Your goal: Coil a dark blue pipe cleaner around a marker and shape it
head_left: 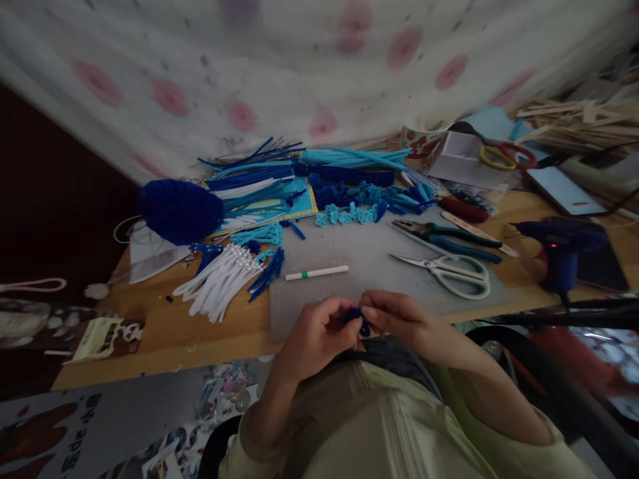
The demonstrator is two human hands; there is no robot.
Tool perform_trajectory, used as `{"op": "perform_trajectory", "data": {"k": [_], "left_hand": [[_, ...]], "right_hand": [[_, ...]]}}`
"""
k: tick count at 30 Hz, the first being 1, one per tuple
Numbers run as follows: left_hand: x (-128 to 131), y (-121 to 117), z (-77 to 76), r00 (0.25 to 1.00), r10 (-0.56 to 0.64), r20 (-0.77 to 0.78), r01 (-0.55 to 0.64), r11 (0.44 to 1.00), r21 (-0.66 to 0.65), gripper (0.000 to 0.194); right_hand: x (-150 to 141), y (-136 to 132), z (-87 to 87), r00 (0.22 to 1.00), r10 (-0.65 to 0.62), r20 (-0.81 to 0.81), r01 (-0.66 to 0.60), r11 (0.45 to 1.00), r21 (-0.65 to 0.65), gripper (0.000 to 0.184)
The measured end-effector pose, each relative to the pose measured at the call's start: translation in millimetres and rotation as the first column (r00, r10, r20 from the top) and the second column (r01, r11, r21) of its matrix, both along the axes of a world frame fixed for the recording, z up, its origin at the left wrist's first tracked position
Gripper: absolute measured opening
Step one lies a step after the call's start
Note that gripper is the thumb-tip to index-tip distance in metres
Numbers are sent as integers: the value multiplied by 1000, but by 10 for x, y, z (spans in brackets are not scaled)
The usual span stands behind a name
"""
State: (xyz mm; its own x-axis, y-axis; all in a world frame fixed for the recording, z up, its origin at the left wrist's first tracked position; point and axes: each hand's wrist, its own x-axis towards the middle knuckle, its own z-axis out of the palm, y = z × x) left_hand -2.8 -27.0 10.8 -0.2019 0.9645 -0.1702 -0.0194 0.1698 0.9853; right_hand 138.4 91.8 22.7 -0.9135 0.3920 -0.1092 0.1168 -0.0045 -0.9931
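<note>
Both hands meet at the table's front edge, close to my body. My left hand [322,332] pinches a small dark blue pipe-cleaner piece [353,315] that looks curled into a loop. From the other side, my right hand [399,319] has its thumb and fingers closed on the same piece, whose exact shape is partly hidden by my fingers. Just beyond them a white stick with a green band [317,273] lies on the grey mat [299,306]. Farther back sit light blue pipe-cleaner flowers [349,214]. White pipe-cleaner pieces with beads [219,283] lie to the left.
Scissors [459,273] and pliers [444,239] lie on the mat's right side. A blue glue gun [559,253] with a lit red light stands farther right, near a phone [566,189]. Blue pipe-cleaner bundles [354,158] line the back, beside a dark blue fuzzy mass [180,209].
</note>
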Motion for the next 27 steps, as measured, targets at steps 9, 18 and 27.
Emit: {"op": "perform_trajectory", "data": {"k": [9,18,27], "left_hand": [[302,88,-165,782,487,388,-495,865,-88,28],[212,0,109,734,394,553,-363,916,-170,27],[195,33,136,709,340,618,-261,940,-218,33]], "right_hand": [[-128,-363,-299,873,-487,-5,452,815,-362,36],[150,56,-144,933,-26,-358,271,704,656,33],[178,105,-122,918,105,-382,289,483,826,34]]}}
